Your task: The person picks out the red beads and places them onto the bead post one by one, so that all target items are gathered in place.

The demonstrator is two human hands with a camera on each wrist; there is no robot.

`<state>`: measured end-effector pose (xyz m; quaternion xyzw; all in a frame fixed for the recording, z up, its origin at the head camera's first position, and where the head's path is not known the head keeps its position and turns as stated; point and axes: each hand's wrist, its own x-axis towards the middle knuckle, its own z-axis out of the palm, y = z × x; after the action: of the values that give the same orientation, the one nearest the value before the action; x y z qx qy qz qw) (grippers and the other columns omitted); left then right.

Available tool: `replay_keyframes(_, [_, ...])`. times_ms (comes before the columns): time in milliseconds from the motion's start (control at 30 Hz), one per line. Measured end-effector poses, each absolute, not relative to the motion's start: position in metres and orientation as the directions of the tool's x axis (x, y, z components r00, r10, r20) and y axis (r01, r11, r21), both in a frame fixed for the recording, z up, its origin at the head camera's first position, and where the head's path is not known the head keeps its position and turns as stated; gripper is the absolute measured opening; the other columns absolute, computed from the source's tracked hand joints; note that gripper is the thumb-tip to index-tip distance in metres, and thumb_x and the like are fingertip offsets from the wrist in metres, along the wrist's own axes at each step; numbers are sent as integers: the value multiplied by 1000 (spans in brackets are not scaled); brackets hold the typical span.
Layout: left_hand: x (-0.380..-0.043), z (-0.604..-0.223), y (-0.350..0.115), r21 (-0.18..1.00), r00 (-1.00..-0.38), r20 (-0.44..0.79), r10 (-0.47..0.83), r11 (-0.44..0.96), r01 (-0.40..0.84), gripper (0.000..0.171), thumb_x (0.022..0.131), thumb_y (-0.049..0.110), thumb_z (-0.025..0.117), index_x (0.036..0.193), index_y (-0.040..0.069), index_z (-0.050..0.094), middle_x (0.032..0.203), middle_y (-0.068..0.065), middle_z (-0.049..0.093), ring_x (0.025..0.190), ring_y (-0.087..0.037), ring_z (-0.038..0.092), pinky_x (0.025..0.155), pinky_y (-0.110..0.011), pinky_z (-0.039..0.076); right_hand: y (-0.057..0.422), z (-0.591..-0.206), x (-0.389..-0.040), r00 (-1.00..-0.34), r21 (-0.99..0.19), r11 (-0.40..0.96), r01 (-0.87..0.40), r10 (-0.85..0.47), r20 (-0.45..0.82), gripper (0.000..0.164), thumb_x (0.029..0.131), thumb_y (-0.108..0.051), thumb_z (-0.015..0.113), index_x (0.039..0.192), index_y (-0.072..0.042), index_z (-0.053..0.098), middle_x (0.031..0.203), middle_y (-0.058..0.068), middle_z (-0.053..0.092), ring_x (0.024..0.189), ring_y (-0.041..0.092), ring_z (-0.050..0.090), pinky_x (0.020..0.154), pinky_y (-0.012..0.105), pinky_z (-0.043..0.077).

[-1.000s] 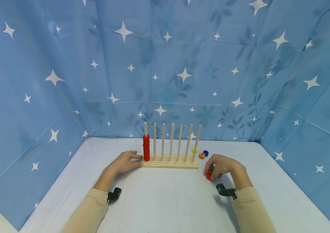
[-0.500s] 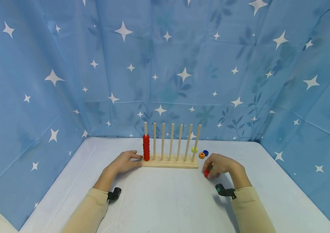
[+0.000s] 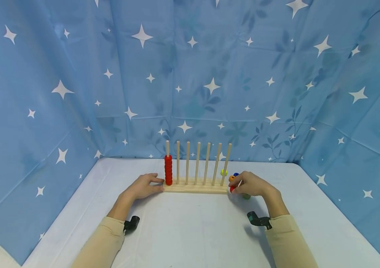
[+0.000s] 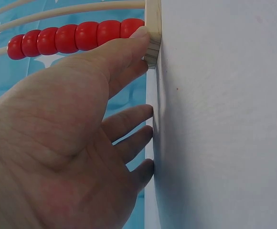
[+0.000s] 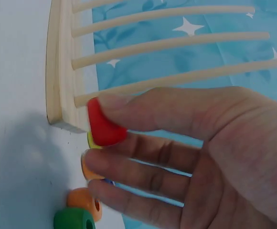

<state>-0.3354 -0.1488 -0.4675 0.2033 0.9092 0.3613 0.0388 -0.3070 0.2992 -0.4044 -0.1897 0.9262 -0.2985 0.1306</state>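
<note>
A wooden peg rack (image 3: 194, 189) with a row of upright pegs stands on the table; a stack of red beads (image 3: 168, 170) fills most of its leftmost peg. My left hand (image 3: 144, 186) touches the left end of the rack's base with thumb and index fingertips, its other fingers extended beside it. Between thumb and index finger, my right hand (image 3: 251, 184) pinches a red bead (image 5: 105, 125) just off the rack's right end. The right wrist view shows the remaining fingers spread loosely, partly covering a yellow bead (image 5: 91, 140) and an orange bead (image 5: 86, 167) behind them.
A yellow bead (image 3: 224, 172), an orange bead (image 3: 232, 178) and a blue bead (image 3: 236, 174) lie by the rack's right end. Under the right hand sits a green bead (image 3: 246, 196), next to another orange bead (image 5: 83, 198) in the wrist view. A starry blue curtain (image 3: 190, 74) surrounds the table.
My right hand has moved a little away from me and to the left with the red bead, uncovering the green bead. The left hand and the rack have stayed put.
</note>
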Motion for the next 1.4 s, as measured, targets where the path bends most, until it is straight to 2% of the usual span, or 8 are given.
replay_keyframes(300, [-336,-469,-149,668,-913,76,401,659,345,42,96,32,76,133,12,73,157,-26,47,149,-49,39,120,-67,31,291,-397,-305,-892,-622,699,-352,-451,-2,28,94,-12,76,120,0,77,105,10,71,65,35,64,64,31,53])
replay_keyframes(367, [-337,-469,-149,668,-914,74,398,661,342,42,96,33,76,133,12,73,158,-26,47,149,-49,38,121,-66,30,290,-395,-304,-887,-609,694,-383,-461,32,28,94,-11,75,120,0,77,107,11,71,64,34,65,65,30,53])
replay_keyframes(633, [-338,-469,-149,661,-910,78,408,662,354,43,97,33,75,133,12,73,157,-28,47,148,-50,39,120,-67,31,275,-386,-300,-874,-592,668,-452,-465,143,30,96,-9,72,123,5,71,103,9,75,84,21,71,68,28,58])
replay_keyframes(733, [-337,-469,-149,660,-910,75,409,664,353,43,96,34,75,133,12,73,157,-28,47,148,-50,39,120,-67,32,266,-383,-297,-866,-599,644,-476,-463,190,28,97,-10,73,122,2,71,105,7,75,89,17,73,75,29,60])
replay_keyframes(900, [-337,-469,-149,672,-915,65,399,660,336,43,96,33,76,133,13,73,158,-26,47,150,-49,38,121,-66,31,253,-378,-295,-827,-559,613,-559,-460,323,20,97,-14,74,116,-8,73,106,1,74,93,13,72,87,37,61])
replay_keyframes(1067, [-337,-470,-150,674,-912,73,402,655,343,43,96,35,75,133,13,73,157,-25,48,150,-49,38,120,-67,31,241,-375,-293,-753,-496,569,-656,-445,485,24,95,-7,75,119,-4,73,111,4,73,95,20,74,88,49,62])
replay_keyframes(1233, [-336,-470,-149,673,-911,77,406,653,348,43,96,34,75,133,13,74,157,-26,48,149,-49,38,120,-67,32,231,-374,-293,-677,-441,531,-723,-423,602,27,93,-3,76,120,-5,73,114,7,71,98,24,75,87,47,63])
replay_keyframes(1400, [-337,-470,-150,667,-909,83,408,655,356,42,96,34,75,132,12,74,157,-27,48,149,-50,38,120,-67,32,227,-375,-295,-652,-430,516,-741,-401,643,27,93,-4,77,120,-4,74,114,4,71,103,24,74,89,43,62])
